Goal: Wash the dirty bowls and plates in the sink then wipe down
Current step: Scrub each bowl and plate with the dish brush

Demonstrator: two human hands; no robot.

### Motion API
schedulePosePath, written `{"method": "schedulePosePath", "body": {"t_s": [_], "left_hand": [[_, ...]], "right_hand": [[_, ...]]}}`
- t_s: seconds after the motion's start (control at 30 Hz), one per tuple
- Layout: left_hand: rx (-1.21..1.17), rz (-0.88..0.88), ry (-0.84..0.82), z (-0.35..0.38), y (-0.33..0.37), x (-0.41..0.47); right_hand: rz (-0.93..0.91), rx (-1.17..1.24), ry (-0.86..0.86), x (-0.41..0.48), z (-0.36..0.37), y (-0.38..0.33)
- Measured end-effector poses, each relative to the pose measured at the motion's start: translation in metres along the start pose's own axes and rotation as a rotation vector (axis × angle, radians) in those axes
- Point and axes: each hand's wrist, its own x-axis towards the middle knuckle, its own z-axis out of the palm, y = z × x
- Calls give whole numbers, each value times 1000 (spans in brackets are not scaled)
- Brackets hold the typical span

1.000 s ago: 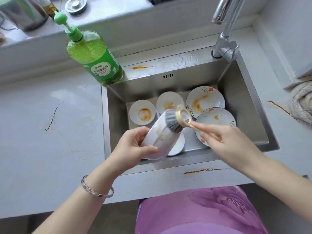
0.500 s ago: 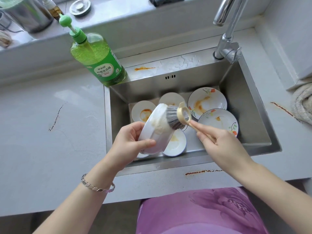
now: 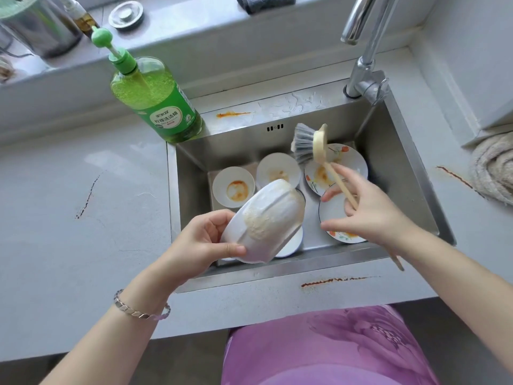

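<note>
White ceramic bowl [image 3: 266, 220] is held tilted over the front-left part of the stainless steel sink [image 3: 402, 168], outside facing up, w/ a patch of beige foam on its wall. L hand [image 3: 200, 245] grips it at the rim: thumb across the outer wall, fingers curled round the edge behind. R hand [image 3: 369, 215] holds the wooden-handled dish brush [image 3: 319, 151]; fingers loosely curled round the handle, tips a bit splayed, handle end poking out below the wrist. Brush head is up over the back of the sink, grey bristles pointing left, apart from the bowl.

In the basin: small white dish w/ orange stain [image 3: 233, 187] at left, white bowl w/ beige residue [image 3: 277, 170] just beside it, floral-rimmed plate w/ orange smear [image 3: 352, 162] behind the brush, second floral-rimmed plate [image 3: 336, 232] under the R hand, and a white dish [image 3: 291, 245] partly hidden under the held bowl.

Green pump bottle of dish soap [image 3: 158, 104] stands at the sink's back-left corner; chrome tap [image 3: 363, 59] at back right. Orange streak [image 3: 233, 114] on the back rim, rusty streak [image 3: 336, 280] on the grey counter [image 3: 69, 218] in front. Silver bracelet [image 3: 138, 309] on the L wrist.
</note>
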Motion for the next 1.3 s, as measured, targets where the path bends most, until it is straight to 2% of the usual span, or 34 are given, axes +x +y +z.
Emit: {"method": "schedulePosePath", "body": {"t_s": [0.13, 0.33, 0.53, 0.67, 0.77, 0.83, 0.93, 1.0, 1.07, 1.13, 1.23, 1.3], "left_hand": [[-67, 8, -86, 3, 0, 2], [-83, -38, -205, 1, -4, 3], [28, -117, -227, -1, 8, 5], [247, -147, -157, 11, 21, 20], [298, -145, -127, 20, 18, 27], [291, -152, -45, 18, 11, 26], [192, -166, 134, 15, -1, 21], [154, -162, 203, 17, -6, 19], [149, -132, 231, 20, -8, 17], [140, -101, 234, 21, -8, 14], [126, -56, 188, 20, -8, 7], [127, -46, 172, 20, -8, 3]], "right_hand": [[8, 151, -236, 5, 14, 4], [-4, 206, -253, 10, 20, 10], [-10, 21, -184, 4, 13, 8], [-162, -240, -148, -4, 20, -6], [-247, -433, -110, -9, 23, -10], [-184, -397, -76, -11, 13, -13], [-109, -335, 84, -16, -9, -11], [-114, -368, 69, -27, -2, -8], [-215, -407, -31, -44, 21, -9], [-282, -358, -42, -50, 32, -7], [-118, -331, 61, -29, 18, 4], [-97, -346, 61, -30, 15, 3]]}}
